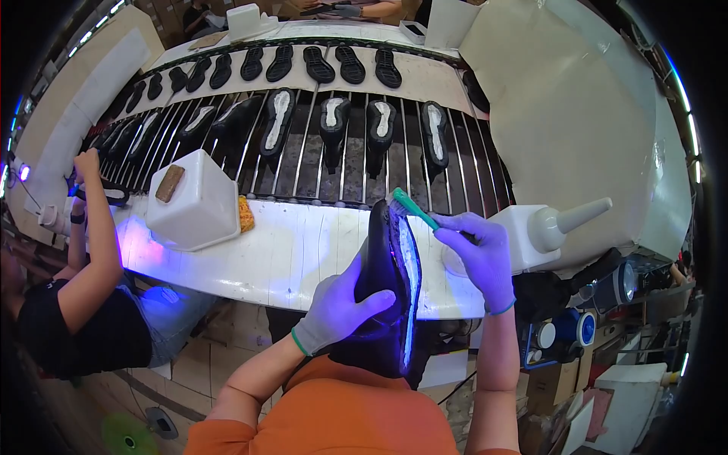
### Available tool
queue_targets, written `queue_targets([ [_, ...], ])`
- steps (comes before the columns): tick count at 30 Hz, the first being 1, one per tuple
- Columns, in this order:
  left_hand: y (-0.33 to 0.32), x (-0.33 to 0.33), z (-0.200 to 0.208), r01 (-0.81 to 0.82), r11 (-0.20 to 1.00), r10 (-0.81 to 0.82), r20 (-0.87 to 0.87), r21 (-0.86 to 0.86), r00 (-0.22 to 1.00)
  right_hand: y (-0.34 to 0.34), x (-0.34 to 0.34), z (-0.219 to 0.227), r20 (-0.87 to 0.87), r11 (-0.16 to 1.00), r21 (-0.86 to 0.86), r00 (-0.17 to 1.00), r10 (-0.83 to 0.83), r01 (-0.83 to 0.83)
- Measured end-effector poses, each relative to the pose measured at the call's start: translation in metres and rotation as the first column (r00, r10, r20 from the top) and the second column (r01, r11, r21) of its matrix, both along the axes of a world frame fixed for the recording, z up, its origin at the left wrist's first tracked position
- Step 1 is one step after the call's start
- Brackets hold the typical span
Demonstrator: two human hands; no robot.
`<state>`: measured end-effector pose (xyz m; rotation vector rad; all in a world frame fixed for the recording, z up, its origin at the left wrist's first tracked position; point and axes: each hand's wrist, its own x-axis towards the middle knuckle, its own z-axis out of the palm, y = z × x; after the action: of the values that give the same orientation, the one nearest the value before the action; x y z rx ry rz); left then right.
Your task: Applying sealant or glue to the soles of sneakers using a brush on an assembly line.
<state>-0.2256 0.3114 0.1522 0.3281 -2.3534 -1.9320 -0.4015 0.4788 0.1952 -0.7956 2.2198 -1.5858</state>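
Note:
In my gloved left hand (340, 309) is a black shoe upper (377, 262), gripped around its side and tilted with the bottom turned to the right. A pale strip (412, 284) runs along that bottom under bluish light. Pinched in my gloved right hand (484, 254) is a green-handled brush (413, 205), much like a toothbrush. Its bristles touch the edge at the far end of the shoe. Just right of that hand stands a white bottle with a spout (542, 231).
Beyond the white ledge (303, 235), a rod conveyor (303, 178) carries black shoes with white-patched bottoms. Black soles (318, 64) line a shelf behind it. A white box (193, 201) with a brown block (170, 183) stands left. A co-worker (83, 303) sits at far left.

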Motion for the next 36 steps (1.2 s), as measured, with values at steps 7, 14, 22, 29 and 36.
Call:
queue_targets([
  [7, -0.005, -0.005, -0.007, 0.003, 0.994, 0.006, -0.08, 0.113, 0.997, 0.011, -0.014, 0.021, 0.033, 0.966, 0.066, 0.968, 0.249, -0.25],
  [14, -0.008, -0.013, -0.003, 0.064, 0.943, -0.03, -0.108, 0.327, 0.994, 0.023, -0.02, 0.022, -0.053, 0.88, 0.053, 0.879, 0.474, -0.471],
  [22, -0.012, -0.014, -0.007, 0.025, 0.875, 0.02, -0.089, 0.483, 0.996, 0.037, -0.004, 0.025, -0.001, 0.827, 0.135, 0.835, 0.551, -0.546],
  [29, -0.012, -0.022, -0.009, -0.038, 0.851, 0.109, -0.107, 0.524, 0.988, 0.052, 0.024, 0.019, 0.097, 0.744, 0.044, 0.744, 0.661, -0.666],
  [36, -0.008, -0.025, -0.01, -0.046, 0.783, 0.097, -0.049, 0.62, 0.994, 0.047, 0.016, 0.015, 0.046, 0.922, 0.102, 0.928, 0.37, -0.372],
])
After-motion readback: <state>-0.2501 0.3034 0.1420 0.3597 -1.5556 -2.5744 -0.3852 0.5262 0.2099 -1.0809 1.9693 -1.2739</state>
